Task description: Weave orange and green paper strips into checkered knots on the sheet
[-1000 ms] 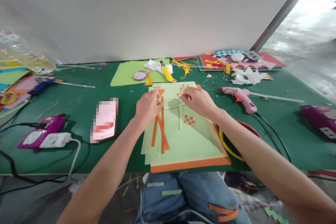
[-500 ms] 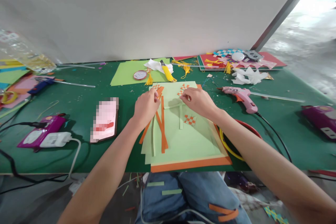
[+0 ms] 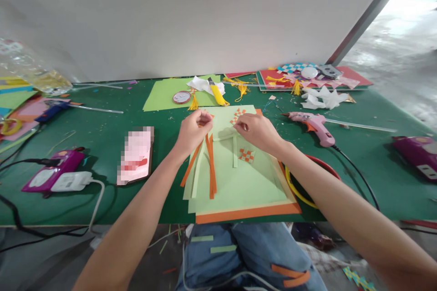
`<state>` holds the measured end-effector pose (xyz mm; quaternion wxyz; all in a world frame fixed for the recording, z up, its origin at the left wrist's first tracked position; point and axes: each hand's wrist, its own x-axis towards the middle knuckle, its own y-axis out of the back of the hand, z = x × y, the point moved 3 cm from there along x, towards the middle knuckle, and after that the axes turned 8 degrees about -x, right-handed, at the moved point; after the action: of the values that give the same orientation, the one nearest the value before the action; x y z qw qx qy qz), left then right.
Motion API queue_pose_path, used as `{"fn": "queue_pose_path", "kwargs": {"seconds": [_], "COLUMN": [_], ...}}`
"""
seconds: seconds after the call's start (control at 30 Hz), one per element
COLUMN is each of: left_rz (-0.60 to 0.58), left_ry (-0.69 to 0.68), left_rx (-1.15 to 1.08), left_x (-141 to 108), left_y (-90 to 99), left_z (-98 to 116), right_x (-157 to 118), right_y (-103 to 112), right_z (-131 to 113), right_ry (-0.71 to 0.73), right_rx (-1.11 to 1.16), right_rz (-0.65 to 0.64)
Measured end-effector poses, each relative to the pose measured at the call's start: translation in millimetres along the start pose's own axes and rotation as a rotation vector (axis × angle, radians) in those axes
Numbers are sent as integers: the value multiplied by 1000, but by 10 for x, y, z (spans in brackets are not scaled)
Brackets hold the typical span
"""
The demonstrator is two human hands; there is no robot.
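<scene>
**Both hands curled at the top of the pale-green sheets, strips fanned beneath the left**

Your left hand (image 3: 195,132) has its fingers bent and bunched near the thumb, over the upper ends of some orange strips (image 3: 212,179) and a pale-green strip (image 3: 195,179). The contact is hidden, so you cannot tell from here whether they are pinched. The strips trail towards you over the pale-green sheets (image 3: 246,191), a few slanting past their left edge.

Your right hand (image 3: 259,131) is curled in, thumb tip close against the index finger, just beside a woven orange-and-white piece (image 3: 238,115). Near those fingertips a crosswise strip (image 3: 223,137) meets an upright strip (image 3: 235,153), both pale green; whether your fingers grip either one cannot be told. A small checked square (image 3: 246,155) lies below that hand, apart from it.

Compared with half a second ago, your left hand has rolled, its fingers now covering most of the orange end that stuck out above them. The pale-green strip hung nearly straight down; now it slants to the lower left. The two longest orange strips lie closer together. Your right hand and the checked square look unmoved.

As for writing, the phone (image 3: 134,157) has its screen pixelated. Red marks on the bottle (image 3: 37,70) are blurred, and the print on the round disc (image 3: 181,97) and the left purple power socket (image 3: 54,173) is too small to read.
</scene>
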<state>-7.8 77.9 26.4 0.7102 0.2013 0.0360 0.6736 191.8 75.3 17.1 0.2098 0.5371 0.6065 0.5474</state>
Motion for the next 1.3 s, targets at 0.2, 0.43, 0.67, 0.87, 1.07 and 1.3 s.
{"fn": "queue_pose_path", "kwargs": {"seconds": [0.2, 0.43, 0.67, 0.87, 1.07, 1.3], "left_rz": [-141, -266, -327, -291, -274, -275], "left_ry": [-35, -102, -104, -122, -87, -87], "left_rx": [-172, -127, 24, 53, 88, 121], "left_x": [-28, -81, -103, -87, -94, -79], "left_y": [-118, -186, -152, -129, -105, -98], "left_z": [14, 20, 76, 103, 102, 14], "right_x": [34, 42, 64, 89, 115, 117], "right_y": [-77, -79, 30, 104, 170, 198], "right_z": [-4, -33, 78, 236, 392, 519], "right_ry": [-136, -175, -286, -371, -398, -483], "right_rx": [403, 696, 836, 1123, 1317, 1488], "right_rz": [-19, -66, 143, 395, 572, 673]}}
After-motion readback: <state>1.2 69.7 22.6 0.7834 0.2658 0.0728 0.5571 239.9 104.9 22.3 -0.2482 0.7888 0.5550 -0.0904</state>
